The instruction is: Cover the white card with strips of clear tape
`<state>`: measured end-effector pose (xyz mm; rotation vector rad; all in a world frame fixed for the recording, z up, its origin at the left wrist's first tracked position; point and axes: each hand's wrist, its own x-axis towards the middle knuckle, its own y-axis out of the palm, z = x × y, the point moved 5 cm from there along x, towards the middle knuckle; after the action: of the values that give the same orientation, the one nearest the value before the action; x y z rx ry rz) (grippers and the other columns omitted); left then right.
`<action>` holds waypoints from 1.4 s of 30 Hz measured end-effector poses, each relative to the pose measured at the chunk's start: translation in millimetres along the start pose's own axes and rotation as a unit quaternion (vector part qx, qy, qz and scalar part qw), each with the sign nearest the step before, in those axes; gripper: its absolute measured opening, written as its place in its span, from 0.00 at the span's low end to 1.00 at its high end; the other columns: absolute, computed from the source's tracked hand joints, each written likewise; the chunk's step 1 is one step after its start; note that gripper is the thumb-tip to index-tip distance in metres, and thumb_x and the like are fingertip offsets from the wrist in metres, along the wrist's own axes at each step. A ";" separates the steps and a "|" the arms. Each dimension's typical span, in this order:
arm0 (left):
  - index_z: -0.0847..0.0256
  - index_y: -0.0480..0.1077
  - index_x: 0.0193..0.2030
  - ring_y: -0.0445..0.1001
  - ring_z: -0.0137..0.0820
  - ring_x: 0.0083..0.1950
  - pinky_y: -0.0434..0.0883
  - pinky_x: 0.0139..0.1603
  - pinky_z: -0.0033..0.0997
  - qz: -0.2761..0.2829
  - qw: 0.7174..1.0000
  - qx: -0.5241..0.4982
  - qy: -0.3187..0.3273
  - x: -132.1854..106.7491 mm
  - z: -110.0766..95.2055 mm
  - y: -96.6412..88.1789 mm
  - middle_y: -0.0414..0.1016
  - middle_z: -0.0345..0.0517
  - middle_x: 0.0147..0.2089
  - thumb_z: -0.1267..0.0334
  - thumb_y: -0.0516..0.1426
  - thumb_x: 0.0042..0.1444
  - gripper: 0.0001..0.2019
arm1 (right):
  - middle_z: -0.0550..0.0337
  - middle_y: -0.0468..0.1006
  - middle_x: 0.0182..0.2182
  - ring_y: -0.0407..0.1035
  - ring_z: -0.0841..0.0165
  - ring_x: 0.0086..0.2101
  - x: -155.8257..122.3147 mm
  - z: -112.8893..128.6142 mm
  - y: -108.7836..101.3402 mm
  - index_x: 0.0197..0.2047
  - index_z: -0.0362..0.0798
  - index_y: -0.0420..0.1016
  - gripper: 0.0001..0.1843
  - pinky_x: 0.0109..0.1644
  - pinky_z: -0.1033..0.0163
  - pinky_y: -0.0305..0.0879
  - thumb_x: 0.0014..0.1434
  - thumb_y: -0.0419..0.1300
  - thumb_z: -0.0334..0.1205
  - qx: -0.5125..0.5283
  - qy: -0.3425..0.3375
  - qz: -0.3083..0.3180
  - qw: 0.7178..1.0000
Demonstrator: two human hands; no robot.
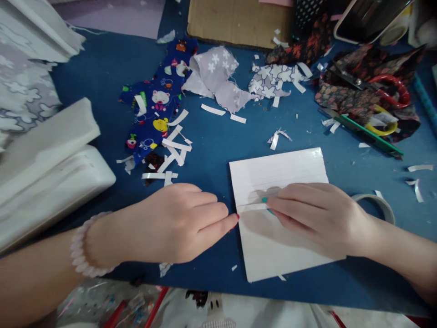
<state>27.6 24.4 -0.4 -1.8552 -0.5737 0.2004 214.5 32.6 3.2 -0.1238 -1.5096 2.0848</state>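
A white square board (287, 246) covered with rows of narrow strips across its upper part lies on the blue table. My right hand (317, 214) is over the board, its fingertips pinched on one end of a thin white strip (252, 207). That strip runs left across the board to its left edge. My left hand (177, 223) is closed just left of the board, with one red-nailed fingertip touching the edge by the strip's other end. Whatever its curled fingers hold is hidden. A roll of tape (385, 207) rests partly behind my right wrist.
Loose white strips (177, 148) and fabric scraps (215, 75) lie beyond the board. At right are scissors (396, 86) and a green cutter (368, 132) among dark floral cloth. White packages (61, 191) stand at left, with brown cardboard (239, 23) at the back.
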 end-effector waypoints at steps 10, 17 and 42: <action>0.64 0.77 0.36 0.67 0.28 0.25 0.60 0.24 0.33 0.003 0.999 -0.005 0.042 1.7 -4.1 -2.4 0.72 0.40 0.25 0.72 0.45 0.70 0.19 | 0.57 0.79 0.33 0.74 0.69 0.35 -0.1 -0.6 0.8 0.41 0.43 0.70 0.06 0.36 0.64 0.72 0.66 0.53 0.27 0.003 0.000 0.006 1.000; 0.64 0.76 0.39 0.66 0.28 0.24 0.59 0.23 0.33 0.002 0.999 -0.002 0.041 1.5 -5.5 -2.9 0.71 0.39 0.25 0.72 0.46 0.69 0.17 | 0.58 0.79 0.33 0.74 0.68 0.35 -0.4 -0.7 1.3 0.42 0.43 0.70 0.06 0.36 0.62 0.73 0.65 0.54 0.26 0.000 -0.009 0.004 1.000; 0.65 0.76 0.40 0.66 0.29 0.24 0.59 0.22 0.34 0.001 0.999 -0.003 0.054 1.8 -3.6 -1.4 0.72 0.40 0.25 0.72 0.45 0.69 0.18 | 0.59 0.79 0.34 0.75 0.69 0.35 -0.9 -1.1 0.7 0.43 0.46 0.70 0.08 0.37 0.62 0.74 0.67 0.51 0.28 0.000 0.001 0.018 1.000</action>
<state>30.3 22.6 2.5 -1.8597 -0.4970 0.0988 215.4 32.9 1.9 -0.1554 -1.5175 2.1120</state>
